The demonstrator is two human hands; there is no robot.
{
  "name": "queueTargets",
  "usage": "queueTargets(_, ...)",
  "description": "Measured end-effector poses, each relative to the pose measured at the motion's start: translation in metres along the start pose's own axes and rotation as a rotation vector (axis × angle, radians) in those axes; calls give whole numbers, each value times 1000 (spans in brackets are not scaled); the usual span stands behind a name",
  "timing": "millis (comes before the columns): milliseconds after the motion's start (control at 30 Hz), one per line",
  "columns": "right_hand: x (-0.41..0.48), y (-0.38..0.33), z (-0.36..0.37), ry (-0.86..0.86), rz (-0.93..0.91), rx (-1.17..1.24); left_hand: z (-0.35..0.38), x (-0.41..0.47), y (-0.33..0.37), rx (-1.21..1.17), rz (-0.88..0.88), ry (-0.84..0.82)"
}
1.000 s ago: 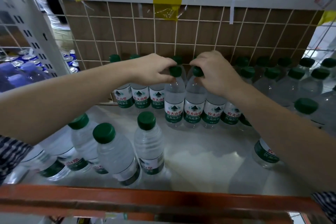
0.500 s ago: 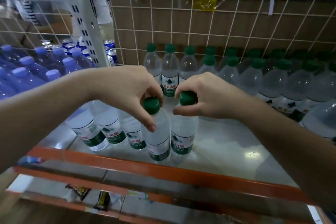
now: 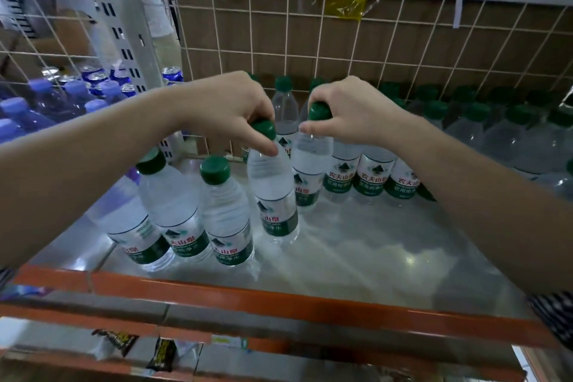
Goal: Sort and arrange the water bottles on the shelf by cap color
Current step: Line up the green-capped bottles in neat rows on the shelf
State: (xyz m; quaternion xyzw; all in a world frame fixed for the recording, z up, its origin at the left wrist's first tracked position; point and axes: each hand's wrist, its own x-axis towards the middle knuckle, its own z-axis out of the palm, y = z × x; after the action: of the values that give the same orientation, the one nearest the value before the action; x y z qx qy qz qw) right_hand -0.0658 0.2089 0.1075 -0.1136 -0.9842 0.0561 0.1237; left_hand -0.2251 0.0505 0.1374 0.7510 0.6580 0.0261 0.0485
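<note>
My left hand (image 3: 229, 105) grips the green cap of a clear water bottle (image 3: 274, 195) that stands tilted on the metal shelf (image 3: 372, 257). My right hand (image 3: 350, 112) pinches the green cap of a second bottle (image 3: 310, 170) just behind and to the right of it. Three more green-capped bottles (image 3: 226, 217) stand in a leaning row at the front left. A back row of green-capped bottles (image 3: 372, 177) runs along the wire mesh to the right.
Purple-capped bottles (image 3: 46, 102) and blue cans (image 3: 172, 73) fill the neighbouring bay at left, past a grey upright post (image 3: 133, 31). An orange rail (image 3: 279, 298) edges the shelf front. Snack packets (image 3: 161, 353) lie on the lower shelf. A person stands behind the mesh at upper left.
Both hands, each holding a bottle by its cap, came forward from the back row; the left bottle now stands beside the front-left row and the right bottle sits farther back.
</note>
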Motion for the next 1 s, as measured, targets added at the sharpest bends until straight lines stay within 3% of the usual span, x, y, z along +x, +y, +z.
queueTargets(200, 44, 14, 11, -54, 33, -123, 3, 38, -41, 105, -75, -51)
queueTargets(600, 58, 31, 5, -217, 74, -104, 18, 80, -73, 15, -147, 117)
queueTargets(867, 52, 25, 11, -204, 156, -100, 27, 78, -64, 30, -229, 207)
queueTargets(1000, 46, 22, 16, -141, 151, -140, 26, 75, -62, 33, -246, 175)
